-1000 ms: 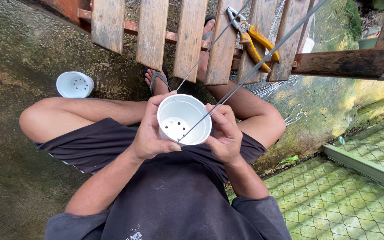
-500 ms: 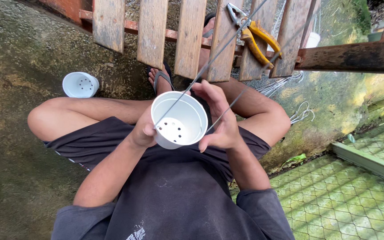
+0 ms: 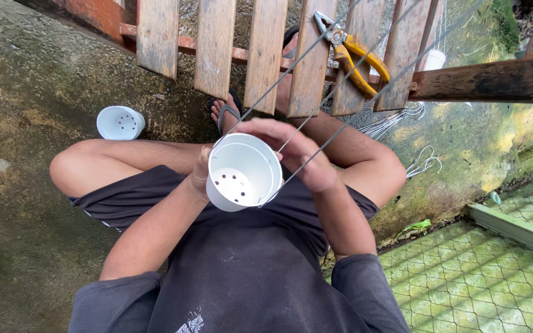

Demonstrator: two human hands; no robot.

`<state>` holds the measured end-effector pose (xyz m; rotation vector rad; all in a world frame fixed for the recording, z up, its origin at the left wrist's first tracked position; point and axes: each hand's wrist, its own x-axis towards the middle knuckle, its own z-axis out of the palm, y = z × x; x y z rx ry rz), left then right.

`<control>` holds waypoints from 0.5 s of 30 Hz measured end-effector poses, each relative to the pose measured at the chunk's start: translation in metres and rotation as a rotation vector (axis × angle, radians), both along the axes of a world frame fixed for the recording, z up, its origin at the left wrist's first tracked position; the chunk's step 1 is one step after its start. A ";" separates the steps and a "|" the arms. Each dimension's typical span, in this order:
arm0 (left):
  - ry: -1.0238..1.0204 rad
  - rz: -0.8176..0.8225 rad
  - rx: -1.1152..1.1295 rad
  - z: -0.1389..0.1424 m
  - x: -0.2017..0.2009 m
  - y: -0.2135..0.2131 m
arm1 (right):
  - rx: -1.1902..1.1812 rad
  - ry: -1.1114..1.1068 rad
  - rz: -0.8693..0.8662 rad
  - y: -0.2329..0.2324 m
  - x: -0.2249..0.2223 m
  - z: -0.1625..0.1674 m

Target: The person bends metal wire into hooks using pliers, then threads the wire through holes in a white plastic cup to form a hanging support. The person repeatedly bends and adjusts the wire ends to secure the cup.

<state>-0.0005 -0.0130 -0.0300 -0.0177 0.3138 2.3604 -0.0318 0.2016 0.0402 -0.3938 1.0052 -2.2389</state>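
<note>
Two hands hold a white pot (image 3: 243,172) over the lap: left hand (image 3: 202,172) grips its wall, right hand (image 3: 297,151) pinches stiff, springy wires (image 3: 316,46) at the rim. Pot looks light, thin.

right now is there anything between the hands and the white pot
Nothing visible. The left hand grips the white pot directly at its side, and the right hand sits at its rim, working the thin wires there.

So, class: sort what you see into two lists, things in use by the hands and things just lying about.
In use: left hand, right hand, white pot, long wires at its rim.

Lying about: pliers on the wooden slats, second white pot, wire bundle on the ground.
</note>
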 end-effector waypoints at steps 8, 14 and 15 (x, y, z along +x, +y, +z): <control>0.013 -0.208 0.025 -0.007 -0.006 0.011 | 0.214 0.412 0.185 0.000 -0.053 0.009; -0.058 -0.311 0.033 -0.003 -0.006 0.017 | 0.283 0.613 0.210 -0.011 -0.060 0.029; 0.002 -0.297 0.089 -0.001 -0.006 0.014 | 0.298 0.606 0.194 -0.012 -0.059 0.029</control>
